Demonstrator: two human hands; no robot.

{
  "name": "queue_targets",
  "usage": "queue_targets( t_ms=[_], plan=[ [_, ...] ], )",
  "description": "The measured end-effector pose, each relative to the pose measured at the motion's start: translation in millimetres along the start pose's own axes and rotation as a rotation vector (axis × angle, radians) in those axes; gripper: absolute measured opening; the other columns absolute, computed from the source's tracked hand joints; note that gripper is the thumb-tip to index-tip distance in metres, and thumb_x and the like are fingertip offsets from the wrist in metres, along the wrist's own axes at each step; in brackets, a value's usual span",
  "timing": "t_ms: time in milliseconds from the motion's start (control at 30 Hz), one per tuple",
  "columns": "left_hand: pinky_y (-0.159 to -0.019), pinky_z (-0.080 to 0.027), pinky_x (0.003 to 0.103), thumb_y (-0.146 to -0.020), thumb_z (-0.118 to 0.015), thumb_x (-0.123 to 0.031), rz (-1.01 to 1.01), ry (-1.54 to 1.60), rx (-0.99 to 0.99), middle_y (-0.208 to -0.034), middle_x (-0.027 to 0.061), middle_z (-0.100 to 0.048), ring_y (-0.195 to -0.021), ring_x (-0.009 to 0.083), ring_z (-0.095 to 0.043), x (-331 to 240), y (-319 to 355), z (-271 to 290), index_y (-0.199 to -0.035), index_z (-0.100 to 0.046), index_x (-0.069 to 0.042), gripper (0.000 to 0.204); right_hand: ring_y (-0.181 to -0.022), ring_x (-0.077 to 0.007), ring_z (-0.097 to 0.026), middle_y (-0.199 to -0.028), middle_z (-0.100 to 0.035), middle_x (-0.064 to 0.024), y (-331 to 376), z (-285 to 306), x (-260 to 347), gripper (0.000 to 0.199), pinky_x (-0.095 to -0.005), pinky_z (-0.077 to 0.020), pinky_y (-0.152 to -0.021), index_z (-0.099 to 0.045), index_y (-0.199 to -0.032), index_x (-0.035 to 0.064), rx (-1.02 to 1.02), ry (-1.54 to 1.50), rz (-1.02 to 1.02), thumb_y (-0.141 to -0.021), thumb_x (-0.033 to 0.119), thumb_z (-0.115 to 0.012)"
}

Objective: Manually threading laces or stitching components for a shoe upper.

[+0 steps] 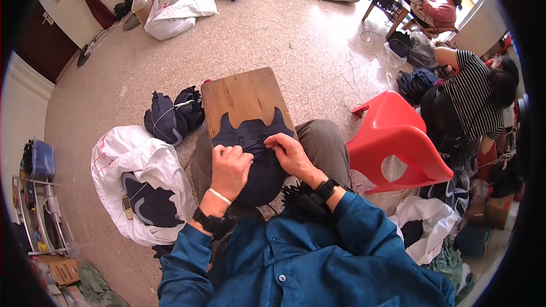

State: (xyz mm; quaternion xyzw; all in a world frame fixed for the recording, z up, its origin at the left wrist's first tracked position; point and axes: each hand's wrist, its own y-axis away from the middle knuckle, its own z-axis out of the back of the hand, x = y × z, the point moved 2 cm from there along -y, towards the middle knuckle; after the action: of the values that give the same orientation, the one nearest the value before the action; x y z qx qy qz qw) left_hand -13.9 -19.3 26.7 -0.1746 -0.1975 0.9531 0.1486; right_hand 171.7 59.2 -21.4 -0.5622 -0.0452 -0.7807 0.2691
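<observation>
A dark navy fabric piece point(244, 132), with pointed corners and a scalloped far edge, lies on a wooden board point(244, 91) across my lap. It looks like a shoe upper, and its near part hangs toward my body. My left hand point(230, 169) is closed over the left of the piece, fingers curled down. Just to the right, my right hand point(290, 153) pinches with thumb and forefinger over the fabric. A thin dark strand seems to run between the hands; what either one grips is too small to make out.
On my left are a white sack point(133, 153) of dark pieces and tied dark bundles point(173, 115). A red plastic stool point(392, 136) stands at my right, near a person in a striped top point(469, 91). More sacks point(179, 8) and seated people are farther off.
</observation>
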Motion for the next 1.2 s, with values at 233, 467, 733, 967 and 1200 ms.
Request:
queue_targets(
  t_ms=[233,467,733,967,1200],
  plan=[
    [-0.087,-0.037,0.04,-0.08,-0.077,-0.017,0.073,0.042,0.042,-0.081,0.0038,-0.058,-0.084,0.0231,-0.059,-7,-9,-13,-0.083,-0.07,-0.013,0.009,-0.095,-0.0283,-0.068,-0.097,-0.067,-0.013,0,0,2,0.019,-0.0367,-0.0537,-0.086,-0.065,-0.104,0.0009,-0.001,-0.033,-0.031,-0.09,-0.007,-0.055],
    [-0.086,-0.036,0.04,-0.079,-0.079,-0.016,0.183,0.051,0.029,-0.081,0.0039,-0.06,-0.085,0.024,-0.059,3,10,-15,-0.08,-0.071,-0.011,0.009,-0.096,-0.0297,-0.066,-0.097,-0.067,-0.0122,0,2,6,0.019,-0.0379,-0.0525,-0.085,-0.065,-0.103,0.0021,0.021,-0.001,-0.043,-0.089,-0.006,-0.056],
    [-0.085,-0.036,0.041,-0.08,-0.078,-0.016,0.268,0.147,0.144,-0.084,0.0046,-0.062,-0.086,0.0251,-0.061,2,3,-28,-0.079,-0.069,-0.011,0.01,-0.098,-0.0272,-0.065,-0.1,-0.065,-0.0115,1,2,5,0.02,-0.0372,-0.0524,-0.086,-0.067,-0.106,0.0036,0.08,0.062,0.005,-0.088,-0.003,-0.061],
    [-0.083,-0.038,0.042,-0.078,-0.073,-0.011,0.086,0.082,0.129,-0.081,0.0065,-0.058,-0.083,0.0265,-0.061,1,0,-20,-0.079,-0.062,-0.01,0.011,-0.105,-0.0339,-0.059,-0.103,-0.06,-0.0125,1,-2,7,0.018,-0.0431,-0.049,-0.093,-0.068,-0.099,0.0055,0.154,0.212,0.116,-0.082,0.004,-0.073],
    [-0.079,-0.04,0.041,-0.078,-0.071,-0.009,0.116,0.188,0.089,-0.079,0.0049,-0.058,-0.079,0.0256,-0.061,24,19,-12,-0.079,-0.059,-0.01,0.012,-0.106,-0.0341,-0.059,-0.104,-0.06,-0.0128,0,2,7,0.017,-0.0429,-0.0491,-0.093,-0.068,-0.098,0.006,0.143,0.172,0.1,-0.082,0.004,-0.073]
  ],
)
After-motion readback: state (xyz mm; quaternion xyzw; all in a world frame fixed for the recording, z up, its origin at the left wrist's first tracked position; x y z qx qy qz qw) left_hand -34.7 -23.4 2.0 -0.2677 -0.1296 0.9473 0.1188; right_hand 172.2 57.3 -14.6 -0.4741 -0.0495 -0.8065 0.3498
